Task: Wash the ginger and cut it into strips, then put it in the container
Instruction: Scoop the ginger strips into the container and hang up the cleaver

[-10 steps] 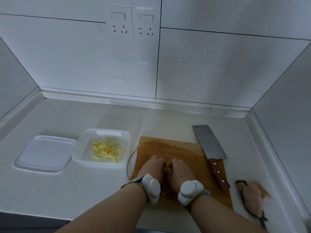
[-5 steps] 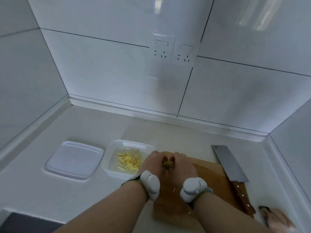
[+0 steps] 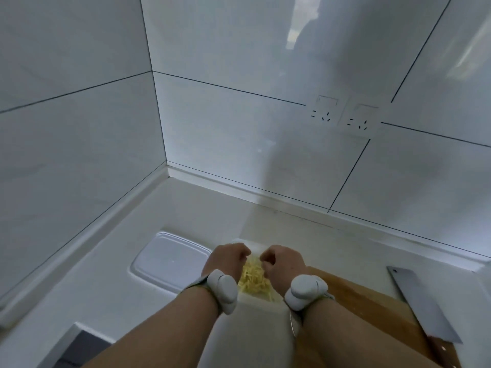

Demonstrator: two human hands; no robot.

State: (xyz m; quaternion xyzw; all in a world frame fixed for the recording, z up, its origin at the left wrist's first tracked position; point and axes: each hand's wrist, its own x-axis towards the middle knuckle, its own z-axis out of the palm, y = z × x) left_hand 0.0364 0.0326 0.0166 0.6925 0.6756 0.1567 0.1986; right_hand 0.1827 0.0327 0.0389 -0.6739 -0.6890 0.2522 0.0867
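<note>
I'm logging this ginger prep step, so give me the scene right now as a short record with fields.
left hand: fingers curled, over the container
right hand: fingers curled, over the container
container: on the counter, mostly hidden by the hands
ginger strips: yellow pile in the container, seen between the wrists
lid: flat on the counter, left of the container
board: wooden, right of the container
cleaver: lying at the board's right edge, untouched
held ginger: cannot tell
</note>
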